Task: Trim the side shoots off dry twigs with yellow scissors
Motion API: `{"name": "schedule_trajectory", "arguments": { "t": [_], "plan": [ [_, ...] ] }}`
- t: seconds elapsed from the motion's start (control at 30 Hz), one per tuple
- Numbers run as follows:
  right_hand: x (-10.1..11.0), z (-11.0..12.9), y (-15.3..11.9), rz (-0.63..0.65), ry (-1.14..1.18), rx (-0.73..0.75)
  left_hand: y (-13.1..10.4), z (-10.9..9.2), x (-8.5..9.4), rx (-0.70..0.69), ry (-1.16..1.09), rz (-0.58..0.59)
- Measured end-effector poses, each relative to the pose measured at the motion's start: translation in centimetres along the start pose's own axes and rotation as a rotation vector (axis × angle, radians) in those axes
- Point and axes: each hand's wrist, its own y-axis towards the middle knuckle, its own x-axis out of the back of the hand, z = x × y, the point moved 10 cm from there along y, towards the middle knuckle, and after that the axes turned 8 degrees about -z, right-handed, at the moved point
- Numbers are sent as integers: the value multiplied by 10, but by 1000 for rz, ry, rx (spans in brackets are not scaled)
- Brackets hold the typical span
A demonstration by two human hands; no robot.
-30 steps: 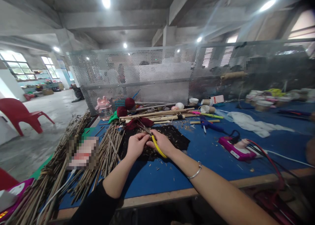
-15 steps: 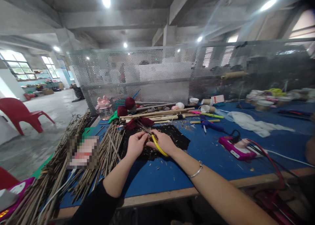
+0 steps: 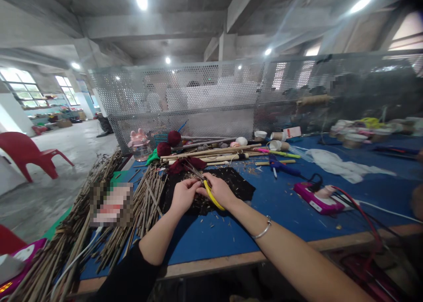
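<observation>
Your left hand and right hand shift only slightly since the earlier frame. Right grips yellow-handled metal scissors over black cloth, mid-surface; left pinches a small piece, unidentifiable. Pale clippings suggest partial cutting; thin brown sticks, left edge, look left to do.

On the left arm a black sleeve is worn, its edge well short of the wrist, while the right forearm is ringed by a thin silver-coloured bracelet.
</observation>
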Motion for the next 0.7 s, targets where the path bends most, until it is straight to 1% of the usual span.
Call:
{"name": "schedule_trajectory", "arguments": {
  "t": [0.17, 0.3, 0.43, 0.7],
  "plan": [
    [2, 0, -1, -13, -24, 11, -2, -6, -1, -47, 38, 17],
    [5, 3, 0, -26, -16, 45, -4, -8, -4, -33, 40, 38],
    [7, 2, 1, -27, -18, 47, -6, -8, -4, -15, 40, 37],
    [-1, -8, 1, 24, 40, -14, -5, -4, -1, 10, 33, 3]
  ]
}}
